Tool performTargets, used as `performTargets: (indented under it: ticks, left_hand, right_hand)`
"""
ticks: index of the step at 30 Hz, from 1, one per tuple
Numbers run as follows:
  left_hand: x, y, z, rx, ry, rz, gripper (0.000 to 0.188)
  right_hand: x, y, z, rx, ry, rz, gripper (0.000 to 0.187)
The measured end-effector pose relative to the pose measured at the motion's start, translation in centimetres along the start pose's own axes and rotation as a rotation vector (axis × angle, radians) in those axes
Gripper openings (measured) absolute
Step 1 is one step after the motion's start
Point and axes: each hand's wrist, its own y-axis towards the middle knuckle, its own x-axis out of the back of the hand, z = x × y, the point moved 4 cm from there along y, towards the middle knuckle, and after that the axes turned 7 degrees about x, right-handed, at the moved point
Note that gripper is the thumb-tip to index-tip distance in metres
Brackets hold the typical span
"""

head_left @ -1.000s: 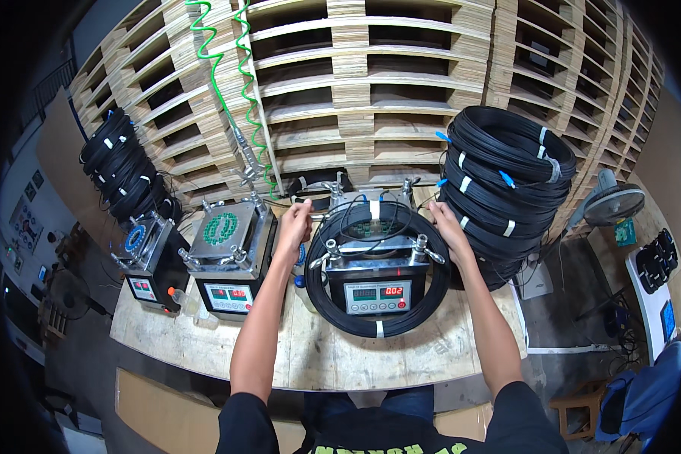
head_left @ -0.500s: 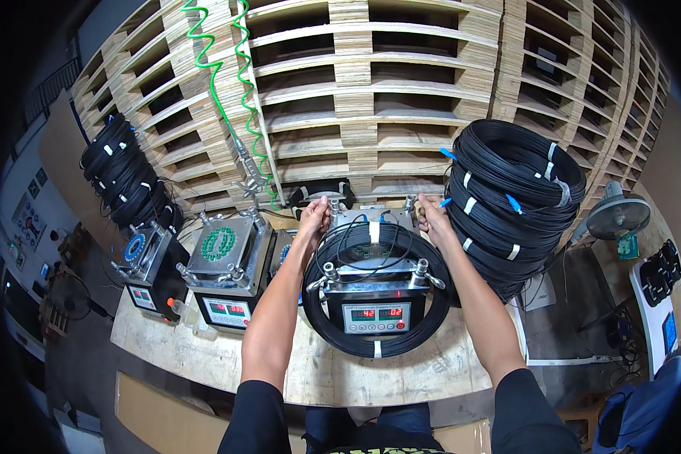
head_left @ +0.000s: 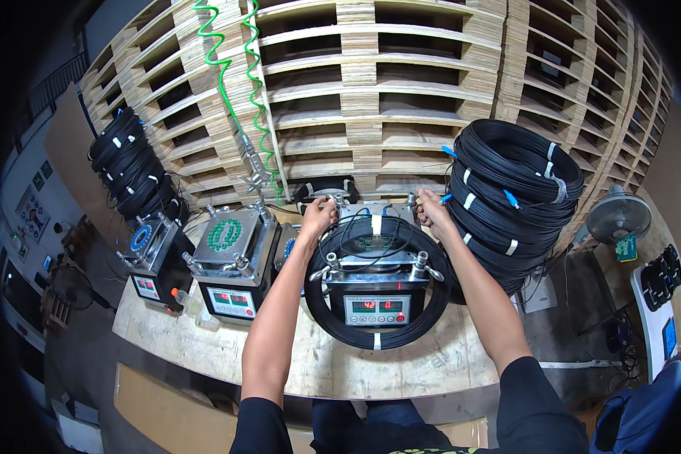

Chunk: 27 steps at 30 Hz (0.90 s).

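Observation:
In front of me stands a polishing machine [head_left: 376, 296] with a metal top plate and red digital readouts. A coil of black cable [head_left: 377, 340] with white ties hangs around its front, its upper part lying over the top. Blue connectors [head_left: 368, 211] show at the plate's far edge. My left hand [head_left: 318, 216] is closed at the rear left corner clamp [head_left: 339, 200]. At the rear right corner clamp [head_left: 412, 200], the fingers of my right hand [head_left: 433, 211] are curled in. Both hands hide the clamp levers. Two front clamps [head_left: 421, 265] stand untouched.
Two similar machines [head_left: 230, 256] stand to the left, with a small orange-capped bottle [head_left: 183, 296] between them. Tall stacks of black cable coils [head_left: 499, 204] rise at right and far left. Wooden pallets [head_left: 359, 106] wall the back; green coiled air hoses [head_left: 223, 72] hang there.
Both hands stay at the rear clamps, with the left fingers slightly shifted. The right readout's red digits on the middle machine have changed. The whole view has shifted a little.

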Motion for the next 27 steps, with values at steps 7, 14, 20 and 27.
performTargets:
  ticks: [7,14,20,27]
  left_hand:
    - [0.7,0.8,0.0,0.06,0.099,0.053,0.044]
    - [-0.2,0.4,0.2,-0.019,0.156,0.142,0.051]
    - [-0.1,0.1,0.7,-0.078,0.438,0.038,0.059]
    - [-1.7,0.1,0.4,-0.18,0.58,0.074,0.064]
  right_hand:
    - [-1.2,0.4,0.0,0.05,0.076,-0.003,0.023]
    - [-0.2,1.1,0.2,0.138,0.042,0.109,0.029]
    - [0.1,1.3,-0.2,0.077,-0.043,0.003,0.033]
    - [1.7,0.6,0.4,0.151,-0.21,-0.086,0.036]
